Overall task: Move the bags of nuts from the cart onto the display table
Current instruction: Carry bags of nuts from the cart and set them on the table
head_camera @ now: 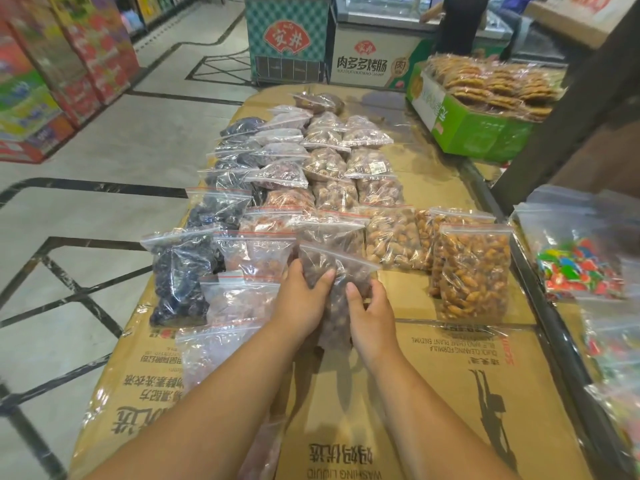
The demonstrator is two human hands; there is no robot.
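Head view — both hands, left hand (300, 299), right hand (370, 315), gripping nut bag (337, 271)

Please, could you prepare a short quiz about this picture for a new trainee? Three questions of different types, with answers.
1. True or false: the left hand and the right hand grip the same bag of brown nuts.
2. In the picture, the dark bags lie along which side of the display table? A left; B right; C far end.
3. Fill in: the box holding the round biscuits is ___.
Key: 1 true; 2 A; 3 green.
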